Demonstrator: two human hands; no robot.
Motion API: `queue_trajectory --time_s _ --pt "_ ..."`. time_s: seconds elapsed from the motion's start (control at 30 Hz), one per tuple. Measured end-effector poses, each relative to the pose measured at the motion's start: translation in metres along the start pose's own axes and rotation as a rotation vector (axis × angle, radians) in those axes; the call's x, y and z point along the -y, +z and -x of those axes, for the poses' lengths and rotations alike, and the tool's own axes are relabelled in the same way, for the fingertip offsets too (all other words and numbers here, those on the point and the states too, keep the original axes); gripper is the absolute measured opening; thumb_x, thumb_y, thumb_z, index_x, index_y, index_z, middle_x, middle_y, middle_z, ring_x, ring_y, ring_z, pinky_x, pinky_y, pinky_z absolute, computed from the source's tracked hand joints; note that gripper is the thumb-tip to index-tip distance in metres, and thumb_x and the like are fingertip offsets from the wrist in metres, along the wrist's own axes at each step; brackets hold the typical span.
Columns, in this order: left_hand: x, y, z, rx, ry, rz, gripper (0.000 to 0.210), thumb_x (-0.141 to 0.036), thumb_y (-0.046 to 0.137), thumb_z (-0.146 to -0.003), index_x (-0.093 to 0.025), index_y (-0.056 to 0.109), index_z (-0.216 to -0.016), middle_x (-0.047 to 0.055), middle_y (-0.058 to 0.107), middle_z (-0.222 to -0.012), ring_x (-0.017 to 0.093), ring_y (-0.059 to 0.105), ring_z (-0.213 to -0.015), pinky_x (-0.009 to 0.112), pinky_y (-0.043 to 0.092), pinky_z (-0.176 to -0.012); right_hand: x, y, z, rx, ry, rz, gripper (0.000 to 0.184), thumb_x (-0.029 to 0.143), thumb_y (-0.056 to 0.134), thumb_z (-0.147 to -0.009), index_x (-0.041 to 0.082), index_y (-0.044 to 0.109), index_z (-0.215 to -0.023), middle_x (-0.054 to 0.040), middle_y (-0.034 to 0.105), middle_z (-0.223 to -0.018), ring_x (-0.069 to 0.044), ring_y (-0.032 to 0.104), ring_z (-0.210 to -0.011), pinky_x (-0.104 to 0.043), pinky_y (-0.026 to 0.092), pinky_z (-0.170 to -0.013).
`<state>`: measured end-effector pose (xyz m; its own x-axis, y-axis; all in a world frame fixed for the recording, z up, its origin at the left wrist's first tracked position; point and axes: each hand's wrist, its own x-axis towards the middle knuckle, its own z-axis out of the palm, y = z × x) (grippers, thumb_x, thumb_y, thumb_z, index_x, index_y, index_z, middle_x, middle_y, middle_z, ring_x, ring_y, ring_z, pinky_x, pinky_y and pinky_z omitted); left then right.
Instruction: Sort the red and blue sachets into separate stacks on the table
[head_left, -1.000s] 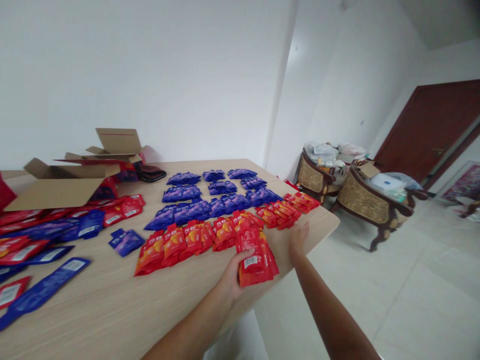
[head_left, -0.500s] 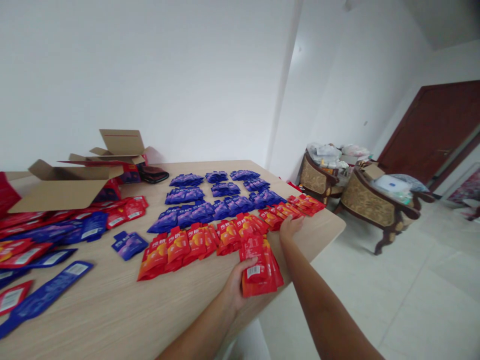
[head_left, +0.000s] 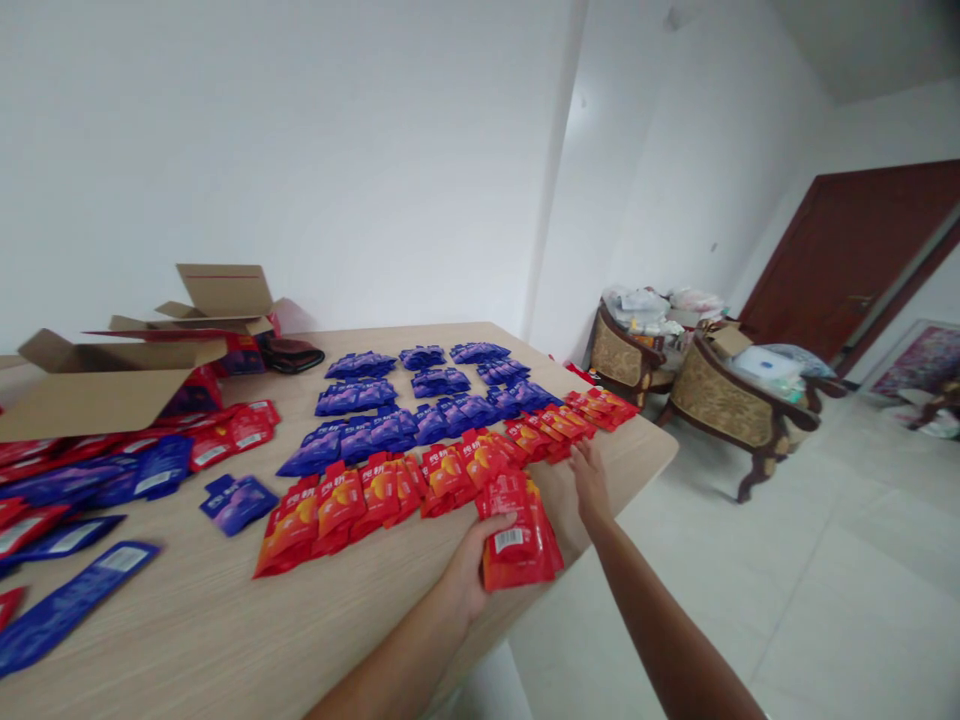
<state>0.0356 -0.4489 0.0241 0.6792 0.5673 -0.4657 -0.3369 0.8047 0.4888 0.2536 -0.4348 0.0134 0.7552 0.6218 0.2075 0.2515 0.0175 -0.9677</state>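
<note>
Several red pouches (head_left: 517,550) with a barcode on the top one are gripped in my left hand (head_left: 469,560), just over the table's near edge. My right hand (head_left: 590,480) hovers or rests beside the right end of the red pouch row, fingers spread and holding nothing. That row of red and orange pouches (head_left: 379,490) lies overlapping along the front of the table. Behind it, blue-purple pouches (head_left: 356,398) are laid out in several rows and small stacks. One blue pouch (head_left: 236,503) lies by itself on the left.
Open cardboard boxes (head_left: 112,385) stand at the back left, with a dark wallet-like item (head_left: 292,355) beside them. Loose red and blue pouches (head_left: 161,468) are heaped in front. Patterned armchairs (head_left: 724,410) piled with bags stand beyond the table's right edge (head_left: 667,450).
My right hand has drawn back from the red pouches at the row's right end, its fingers now spread. My left hand keeps its hold on the red pouches. The view has shifted slightly right.
</note>
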Motion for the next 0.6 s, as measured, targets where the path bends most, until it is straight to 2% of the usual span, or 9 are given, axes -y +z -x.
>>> queue_trajectory --time_s 0.07,0.1,0.17,0.27,0.37,0.5,0.6 --pt "0.002 0.008 -0.004 0.017 0.027 -0.004 0.033 -0.021 0.067 -0.072 -0.007 0.061 -0.101 0.014 0.073 -0.089 0.025 0.070 -0.075 0.041 0.055 -0.079 0.010 -0.021 0.025 0.344 0.237 -0.149 0.058 0.057 0.051 -0.079 0.019 0.052 -0.122 -0.0154 0.061 -0.120 -0.027 0.062 -0.103 -0.043 0.052 -0.082" --pt "0.004 0.014 -0.007 0.030 0.045 -0.002 0.033 -0.021 0.067 -0.072 -0.007 0.061 -0.102 0.014 0.072 -0.090 0.025 0.070 -0.076 0.042 0.055 -0.078 0.015 -0.030 0.038 0.475 0.308 -0.192 0.057 0.058 0.053 -0.079 0.020 0.054 -0.121 -0.0152 0.063 -0.117 -0.026 0.065 -0.098 -0.042 0.053 -0.079" --pt "0.009 0.025 -0.013 0.044 0.088 0.004 0.033 -0.020 0.066 -0.071 -0.008 0.061 -0.101 0.015 0.072 -0.090 0.025 0.070 -0.073 0.042 0.055 -0.075 0.026 -0.044 0.060 0.594 0.387 -0.212 0.055 0.058 0.056 -0.078 0.023 0.054 -0.121 -0.0122 0.066 -0.112 -0.024 0.066 -0.094 -0.041 0.054 -0.077" --pt "0.018 0.041 -0.021 0.014 0.191 0.014 0.032 -0.019 0.067 -0.069 -0.010 0.062 -0.099 0.013 0.072 -0.089 0.024 0.069 -0.071 0.040 0.055 -0.074 0.036 -0.053 0.080 0.607 0.415 -0.239 0.058 0.055 0.059 -0.078 0.028 0.049 -0.128 -0.0071 0.067 -0.111 -0.024 0.065 -0.098 -0.042 0.053 -0.079" --pt "0.024 0.047 -0.023 -0.027 0.306 -0.006 0.032 -0.016 0.069 -0.065 -0.011 0.062 -0.096 0.012 0.072 -0.089 0.023 0.069 -0.071 0.036 0.055 -0.073 0.039 -0.051 0.085 0.607 0.319 -0.242 0.058 0.054 0.063 -0.075 0.026 0.051 -0.125 -0.0059 0.066 -0.115 -0.025 0.062 -0.104 -0.044 0.050 -0.088" --pt "0.022 0.038 -0.010 -0.036 0.408 -0.074 0.037 -0.014 0.071 -0.061 -0.012 0.061 -0.097 0.012 0.071 -0.090 0.023 0.068 -0.073 0.036 0.055 -0.071 0.042 -0.036 0.088 0.664 0.177 -0.198 0.059 0.055 0.065 -0.073 0.021 0.054 -0.120 -0.0086 0.066 -0.116 -0.028 0.060 -0.109 -0.046 0.045 -0.096" --pt "0.014 0.024 0.012 -0.071 0.507 -0.135 0.043 -0.013 0.071 -0.060 -0.014 0.059 -0.101 0.011 0.071 -0.092 0.023 0.068 -0.075 0.035 0.054 -0.070 0.046 -0.014 0.101 0.715 0.122 -0.145 0.060 0.056 0.061 -0.075 0.021 0.052 -0.123 -0.0087 0.063 -0.119 -0.028 0.057 -0.113 -0.047 0.042 -0.100"
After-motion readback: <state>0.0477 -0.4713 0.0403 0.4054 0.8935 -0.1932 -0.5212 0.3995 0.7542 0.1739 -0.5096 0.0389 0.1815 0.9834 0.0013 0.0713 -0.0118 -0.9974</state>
